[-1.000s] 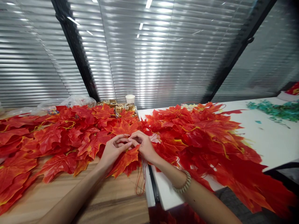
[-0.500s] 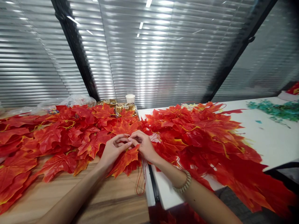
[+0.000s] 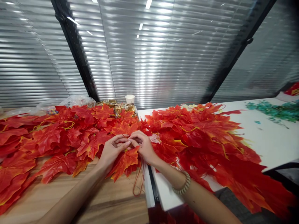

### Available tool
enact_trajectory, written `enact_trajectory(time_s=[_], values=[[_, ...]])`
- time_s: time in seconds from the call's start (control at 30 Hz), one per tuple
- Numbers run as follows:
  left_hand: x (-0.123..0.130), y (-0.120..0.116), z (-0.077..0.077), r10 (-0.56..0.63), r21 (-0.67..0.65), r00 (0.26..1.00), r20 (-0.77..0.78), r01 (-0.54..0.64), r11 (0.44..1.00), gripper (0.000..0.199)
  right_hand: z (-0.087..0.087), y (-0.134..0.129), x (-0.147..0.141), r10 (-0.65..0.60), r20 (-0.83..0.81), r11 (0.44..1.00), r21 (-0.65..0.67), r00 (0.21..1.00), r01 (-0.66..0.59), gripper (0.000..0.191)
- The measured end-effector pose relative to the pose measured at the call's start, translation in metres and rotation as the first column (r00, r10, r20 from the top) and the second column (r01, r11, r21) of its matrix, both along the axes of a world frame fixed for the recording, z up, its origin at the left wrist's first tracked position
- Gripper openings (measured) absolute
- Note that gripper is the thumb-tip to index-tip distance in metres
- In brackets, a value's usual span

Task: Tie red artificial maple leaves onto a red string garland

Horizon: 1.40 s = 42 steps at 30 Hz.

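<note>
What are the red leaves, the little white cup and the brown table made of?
Red leaves: probably shiny fabric or plastic, because they gleam. White cup: maybe paper, with a plain, dull surface. Brown table: wood or wood-look laminate, smooth, with streaky grain.

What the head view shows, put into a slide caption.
Left hand and right hand meet at a red leaf, string looping below, more leaves spread to both sides.

Left hand (image 3: 111,152), lower middle of frame: bare, slender-fingered. Left forearm (image 3: 79,193), lower left: bare, slim, smooth. Right hand (image 3: 146,147), lower middle: bare, slender-fingered. Right forearm (image 3: 165,170), lower right: slim, bare, one small round spot (image 3: 193,201). Bracelet (image 3: 186,185) around it: pale grey-beige, rounded segments, ring shape.
</note>
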<state>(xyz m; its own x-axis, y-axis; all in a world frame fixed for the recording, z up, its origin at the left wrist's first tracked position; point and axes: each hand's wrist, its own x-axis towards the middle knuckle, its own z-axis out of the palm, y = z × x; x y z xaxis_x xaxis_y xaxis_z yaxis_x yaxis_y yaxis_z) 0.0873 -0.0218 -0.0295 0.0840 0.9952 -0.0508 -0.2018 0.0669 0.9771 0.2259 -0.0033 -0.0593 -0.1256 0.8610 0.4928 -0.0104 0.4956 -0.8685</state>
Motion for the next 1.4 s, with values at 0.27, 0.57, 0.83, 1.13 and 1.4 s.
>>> enact_trajectory(time_s=[0.27,0.57,0.83,1.13,1.4], values=[[-0.0018,0.0013,-0.001,-0.028,-0.125,0.988,0.151,0.048,0.991,0.033,-0.0002,0.0005,-0.0008,-0.03,-0.016,0.999,0.034,0.999,0.031,0.007],[-0.0029,0.0019,-0.0042,-0.031,-0.149,0.959,0.283,0.076,0.986,0.031,0.0007,0.0002,-0.0008,-0.028,-0.038,0.998,0.057,0.999,0.03,0.006],[0.0017,0.0016,0.001,0.032,-0.186,0.949,0.315,0.029,0.982,0.029,0.0045,0.0006,-0.0002,-0.014,-0.042,0.997,0.082,0.999,0.018,0.005],[0.0028,0.0028,0.0015,0.075,-0.218,0.935,0.347,0.002,0.976,0.03,0.0031,0.0013,0.0006,0.041,-0.048,0.996,0.076,0.998,-0.038,0.005],[0.0004,0.0043,-0.0023,0.088,-0.236,0.926,0.368,0.001,0.972,0.03,0.0016,0.0027,0.0007,0.002,-0.01,0.996,0.084,1.0,-0.001,0.006]])
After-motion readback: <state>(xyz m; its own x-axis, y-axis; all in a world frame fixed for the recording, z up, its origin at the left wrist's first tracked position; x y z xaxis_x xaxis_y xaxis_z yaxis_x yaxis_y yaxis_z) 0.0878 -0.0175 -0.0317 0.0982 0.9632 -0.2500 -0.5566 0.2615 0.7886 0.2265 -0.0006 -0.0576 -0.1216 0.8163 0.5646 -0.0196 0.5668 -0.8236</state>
